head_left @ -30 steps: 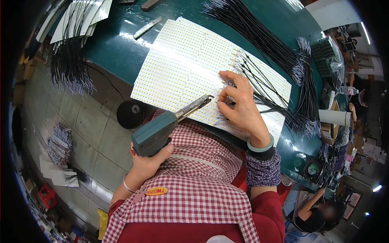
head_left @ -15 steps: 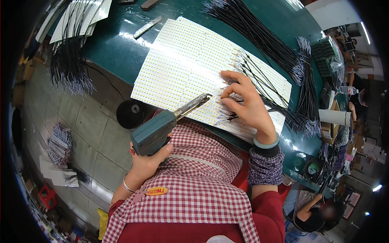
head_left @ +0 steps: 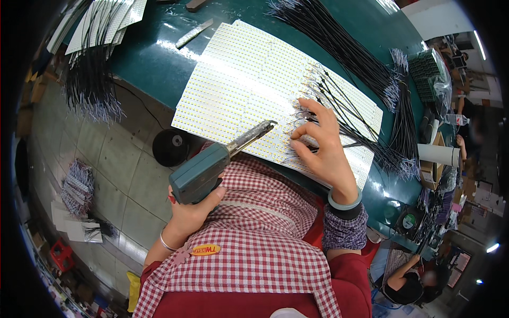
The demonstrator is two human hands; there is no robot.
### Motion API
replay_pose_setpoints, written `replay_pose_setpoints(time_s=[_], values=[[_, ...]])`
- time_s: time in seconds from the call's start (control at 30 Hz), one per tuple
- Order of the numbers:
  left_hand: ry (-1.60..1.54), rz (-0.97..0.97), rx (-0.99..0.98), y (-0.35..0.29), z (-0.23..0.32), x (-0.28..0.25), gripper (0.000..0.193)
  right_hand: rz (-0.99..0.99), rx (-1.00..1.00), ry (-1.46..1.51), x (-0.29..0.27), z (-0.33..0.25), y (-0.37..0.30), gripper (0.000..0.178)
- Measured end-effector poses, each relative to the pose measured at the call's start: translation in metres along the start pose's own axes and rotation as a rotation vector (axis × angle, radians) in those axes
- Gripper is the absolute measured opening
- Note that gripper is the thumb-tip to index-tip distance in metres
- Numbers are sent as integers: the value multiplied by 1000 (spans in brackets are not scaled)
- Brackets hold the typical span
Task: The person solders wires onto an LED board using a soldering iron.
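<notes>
Soldering gun [head_left: 200, 172] in left hand [head_left: 195, 212], right hand [head_left: 324, 143] over white boards [head_left: 228, 79]

The left forearm [head_left: 160, 253] slants in from the near side, angling far and right, and the left hand [head_left: 192, 216] is curled in a grip, its thumb [head_left: 214, 197] pointing right. The right hand [head_left: 327, 146] leans left from a bent right wrist [head_left: 343, 192], thumb and forefinger tips close together, another finger [head_left: 316, 108] stretched farther out.

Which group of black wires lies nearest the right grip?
The fanned-out group lying across the LED boards by the right grip; the other bundles lie farther off, beyond these boards' edges.
</notes>
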State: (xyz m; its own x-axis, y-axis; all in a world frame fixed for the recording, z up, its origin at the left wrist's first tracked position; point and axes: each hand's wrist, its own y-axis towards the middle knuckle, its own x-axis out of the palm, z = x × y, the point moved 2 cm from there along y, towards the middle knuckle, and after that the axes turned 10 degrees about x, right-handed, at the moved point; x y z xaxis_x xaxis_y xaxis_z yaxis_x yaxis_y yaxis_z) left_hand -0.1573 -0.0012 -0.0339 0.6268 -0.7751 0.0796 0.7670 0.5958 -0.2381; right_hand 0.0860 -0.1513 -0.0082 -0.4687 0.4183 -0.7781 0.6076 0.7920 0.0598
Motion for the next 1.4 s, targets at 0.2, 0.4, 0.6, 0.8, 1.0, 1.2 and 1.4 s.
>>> replay_pose_setpoints(time_s=[0.2, 0.4, 0.6, 0.8, 1.0, 1.2, 1.4], values=[[-5, -2, 38, 0, 1, 2, 31, 52, 41, 53, 10, 0, -2, 11], [41, -19, 14, -4, -2, 0, 28, 37, -7, -15, 20, -3, 0, 11], [46, -56, 39, -5, -4, 0, 27, 4, -15, -46, 18, -7, -1, 11], [181, -101, 214, -5, -2, -1, 22, 3, -23, -69, 16, -10, 0, 11], [189, -125, 276, -2, -5, 2, 16, -18, -20, -68, 16, -12, 2, 11], [209, -136, 263, -2, -2, 2, 14, 7, -44, -56, 15, -13, 2, 11], [257, -99, 328, -5, -10, -3, 14, 6, 1, -107, 14, -14, 1, 13]])
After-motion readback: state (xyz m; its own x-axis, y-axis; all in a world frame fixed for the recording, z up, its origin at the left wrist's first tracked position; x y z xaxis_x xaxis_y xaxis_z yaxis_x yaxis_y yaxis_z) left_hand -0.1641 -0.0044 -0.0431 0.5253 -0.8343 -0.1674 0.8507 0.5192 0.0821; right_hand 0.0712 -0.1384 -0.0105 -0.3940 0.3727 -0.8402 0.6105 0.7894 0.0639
